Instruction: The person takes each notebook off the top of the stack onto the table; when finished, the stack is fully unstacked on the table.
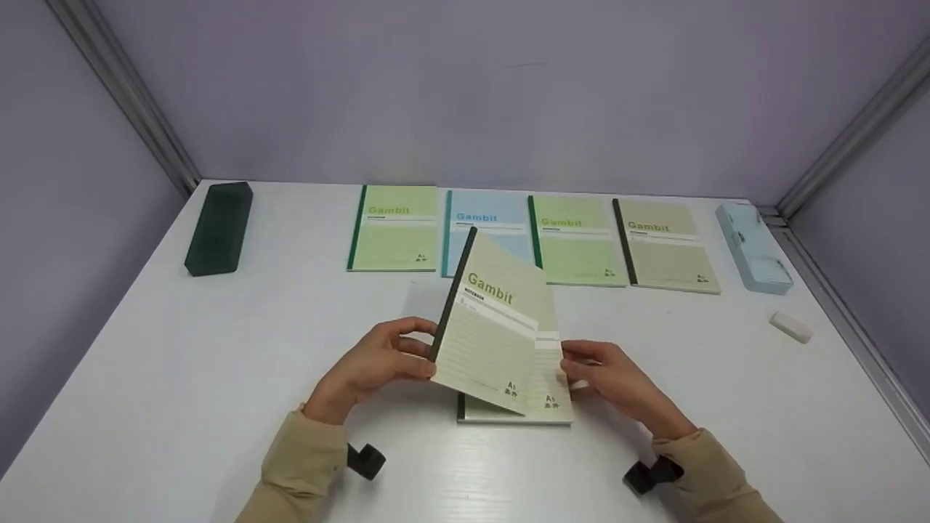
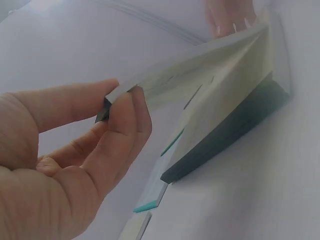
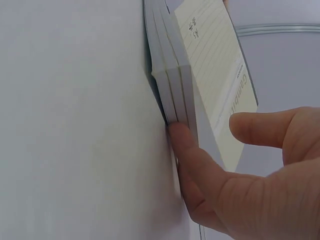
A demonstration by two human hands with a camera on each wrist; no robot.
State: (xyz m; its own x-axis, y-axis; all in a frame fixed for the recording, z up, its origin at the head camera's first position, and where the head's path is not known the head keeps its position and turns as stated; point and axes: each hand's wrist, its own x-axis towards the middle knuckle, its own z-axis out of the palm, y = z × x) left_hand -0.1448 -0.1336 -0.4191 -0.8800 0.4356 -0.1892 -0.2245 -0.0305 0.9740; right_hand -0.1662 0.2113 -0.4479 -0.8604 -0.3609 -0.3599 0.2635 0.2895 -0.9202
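Note:
My left hand [image 1: 370, 367] pinches the dark spine of a tilted beige Gambit notebook [image 1: 494, 319]. In the left wrist view, the thumb and fingers [image 2: 125, 117] meet on that spine. Beneath it lies a stack of similar beige notebooks [image 1: 556, 396], partly covered by the raised one. My right hand [image 1: 617, 378] is at the stack's right side. In the right wrist view, its index finger [image 3: 185, 142] touches the page edges of the stack [image 3: 175, 95], while the thumb [image 3: 250, 129] looks apart, over the cover side.
Along the back lie a green notebook [image 1: 392, 247], a blue one [image 1: 483, 207], another green one [image 1: 581, 258] and a beige one [image 1: 672, 254]. A dark green case [image 1: 219, 229] is at far left. At right are a light blue case [image 1: 753, 250] and a white eraser [image 1: 790, 327].

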